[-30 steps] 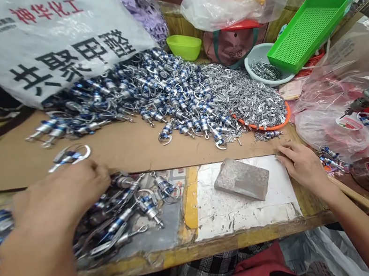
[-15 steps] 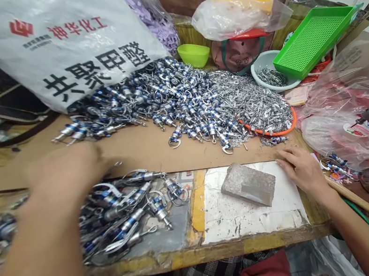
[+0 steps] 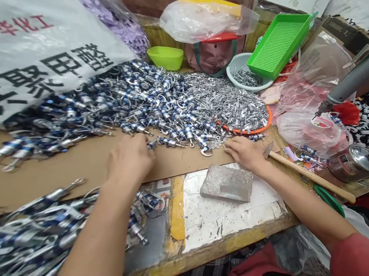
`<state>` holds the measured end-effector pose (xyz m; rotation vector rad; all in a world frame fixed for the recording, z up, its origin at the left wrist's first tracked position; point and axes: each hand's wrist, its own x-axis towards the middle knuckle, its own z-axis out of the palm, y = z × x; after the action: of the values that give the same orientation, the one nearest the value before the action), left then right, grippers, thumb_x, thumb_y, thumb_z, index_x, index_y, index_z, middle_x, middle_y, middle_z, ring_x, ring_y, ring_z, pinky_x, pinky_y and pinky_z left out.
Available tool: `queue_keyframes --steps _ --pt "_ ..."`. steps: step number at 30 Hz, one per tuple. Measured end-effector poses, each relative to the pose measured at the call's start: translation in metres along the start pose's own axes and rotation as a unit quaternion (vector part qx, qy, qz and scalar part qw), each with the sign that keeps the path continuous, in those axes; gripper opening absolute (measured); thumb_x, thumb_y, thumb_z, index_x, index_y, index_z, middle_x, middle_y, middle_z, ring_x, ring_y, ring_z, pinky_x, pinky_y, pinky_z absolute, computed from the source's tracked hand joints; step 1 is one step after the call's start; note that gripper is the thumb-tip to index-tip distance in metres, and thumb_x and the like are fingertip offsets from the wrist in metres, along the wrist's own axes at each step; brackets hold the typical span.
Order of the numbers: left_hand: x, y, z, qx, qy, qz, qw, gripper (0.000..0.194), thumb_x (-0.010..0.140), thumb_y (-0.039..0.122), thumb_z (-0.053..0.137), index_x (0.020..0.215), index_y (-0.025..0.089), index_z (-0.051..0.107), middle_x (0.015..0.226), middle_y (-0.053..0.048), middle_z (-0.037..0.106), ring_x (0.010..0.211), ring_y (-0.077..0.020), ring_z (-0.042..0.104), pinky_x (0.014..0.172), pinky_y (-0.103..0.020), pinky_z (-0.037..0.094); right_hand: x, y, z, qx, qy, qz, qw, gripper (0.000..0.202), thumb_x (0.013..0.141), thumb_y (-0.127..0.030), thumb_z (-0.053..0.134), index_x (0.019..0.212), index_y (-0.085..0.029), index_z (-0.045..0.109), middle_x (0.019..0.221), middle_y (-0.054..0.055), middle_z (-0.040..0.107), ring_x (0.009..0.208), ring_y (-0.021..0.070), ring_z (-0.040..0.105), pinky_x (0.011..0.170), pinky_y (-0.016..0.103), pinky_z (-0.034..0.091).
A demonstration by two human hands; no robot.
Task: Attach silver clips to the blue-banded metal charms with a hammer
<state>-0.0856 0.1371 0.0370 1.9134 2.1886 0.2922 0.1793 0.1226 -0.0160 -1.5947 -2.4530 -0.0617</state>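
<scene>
A large heap of blue-and-silver metal fittings (image 3: pixel 92 102) with rings and curved hooks spreads over the cardboard (image 3: pixel 79 168). At the heap's front edge my left hand (image 3: pixel 131 159) is curled, its fingertips closed on one of these fittings (image 3: pixel 152 144). My right hand (image 3: pixel 246 152) pinches with thumb and fingers by the small flat metal tabs (image 3: pixel 236 105); what lies in the pinch is too small to make out. Below it a grey block (image 3: pixel 226 184) rests on a white sheet (image 3: pixel 199 223). More fittings (image 3: pixel 47 248) lie left, partly behind my left forearm.
A wooden-handled hammer (image 3: pixel 310 175) lies beside my right forearm. A grey power screwdriver (image 3: pixel 355 77) juts in from the right above plastic bags. Behind are a green tray (image 3: pixel 280 45), a pale bowl (image 3: pixel 234 82) and a lime bowl (image 3: pixel 166 58). A metal mug (image 3: pixel 348 166) stands right.
My left hand has come from the left side across to the front of the heap. The right hand has moved from the board's edge towards the tabs. The view has shifted right.
</scene>
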Motion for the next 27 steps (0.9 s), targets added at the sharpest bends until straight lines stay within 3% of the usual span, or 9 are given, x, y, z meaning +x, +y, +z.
queue_keyframes --steps 2,6,10,13,15,18,23,27 --pt "-0.014 0.002 -0.001 -0.046 0.052 0.016 0.997 0.033 0.081 0.021 0.047 0.106 0.005 0.061 0.107 -0.023 0.058 0.105 -0.0423 0.055 0.082 -0.057 0.045 0.014 -0.005 -0.003 -0.008 -0.024 0.003 1.000 0.022 0.090 -0.017 0.045 0.095 -0.019 0.066 0.095 0.008 0.064 0.086 0.0194 0.059 0.071 0.028 0.046" --pt "-0.054 0.016 0.004 -0.189 0.141 0.084 0.968 0.031 0.080 0.033 0.050 0.094 0.012 0.067 0.100 -0.014 0.063 0.086 -0.0259 0.062 0.080 -0.043 0.051 0.031 -0.012 -0.011 -0.009 -0.057 -0.008 0.998 0.028 0.077 0.001 0.047 0.089 -0.016 0.065 0.090 0.010 0.062 0.080 0.0210 0.059 0.064 0.029 0.045" --pt "-0.098 0.036 0.028 -0.340 0.101 0.177 0.918 0.023 0.077 0.040 0.060 0.076 0.020 0.072 0.083 -0.004 0.071 0.073 -0.0162 0.067 0.066 -0.026 0.057 0.027 -0.009 -0.021 0.025 -0.047 -0.010 0.999 0.034 0.076 0.002 0.050 0.101 -0.015 0.064 0.096 0.010 0.061 0.081 0.0199 0.059 0.066 0.029 0.046" --pt "-0.120 0.045 0.045 -0.449 0.076 0.229 0.861 0.008 0.076 0.025 0.066 0.074 0.022 0.073 0.079 -0.001 0.073 0.072 -0.0134 0.069 0.069 -0.021 0.056 0.003 -0.010 -0.034 0.078 -0.006 -0.004 0.997 0.025 0.086 -0.007 0.048 0.101 -0.017 0.066 0.094 0.007 0.063 0.086 0.0162 0.060 0.074 0.027 0.048" --pt "-0.127 0.047 0.053 -0.487 0.085 0.238 0.836 0.008 0.073 0.016 0.068 0.074 0.022 0.073 0.077 -0.001 0.074 0.072 -0.0128 0.069 0.070 -0.020 0.055 -0.020 -0.017 -0.046 0.184 0.059 -0.010 0.981 0.018 0.089 -0.015 0.051 0.096 -0.018 0.068 0.085 0.004 0.065 0.080 0.0135 0.061 0.072 0.025 0.049" --pt "-0.130 0.047 0.057 -0.497 0.107 0.240 0.827 0.011 0.071 0.012 0.070 0.073 0.022 0.072 0.075 0.000 0.074 0.070 -0.0128 0.069 0.072 -0.020 0.056 -0.053 -0.036 -0.061 0.345 0.128 -0.022 0.929 0.015 0.087 -0.018 0.056 0.092 -0.018 0.070 0.077 0.002 0.066 0.071 0.0116 0.061 0.064 0.023 0.050" --pt "-0.134 0.047 0.059 -0.475 0.133 0.229 0.839 0.024 0.072 0.012 0.069 0.093 0.024 0.070 0.085 0.000 0.076 0.072 -0.0134 0.070 0.073 -0.022 0.057 -0.074 -0.063 -0.063 0.401 0.124 -0.083 0.904 0.022 0.085 -0.009 0.054 0.097 -0.017 0.070 0.087 0.007 0.069 0.080 0.0132 0.064 0.069 0.025 0.054" --pt "-0.135 0.048 0.060 -0.440 0.153 0.260 0.846 0.030 0.076 0.013 0.065 0.103 0.026 0.069 0.090 -0.001 0.076 0.077 -0.0147 0.071 0.075 -0.023 0.057 -0.075 -0.069 -0.056 0.462 0.118 -0.018 0.879 0.024 0.082 -0.013 0.061 0.104 -0.021 0.066 0.085 0.003 0.073 0.076 0.0132 0.068 0.072 0.025 0.057"
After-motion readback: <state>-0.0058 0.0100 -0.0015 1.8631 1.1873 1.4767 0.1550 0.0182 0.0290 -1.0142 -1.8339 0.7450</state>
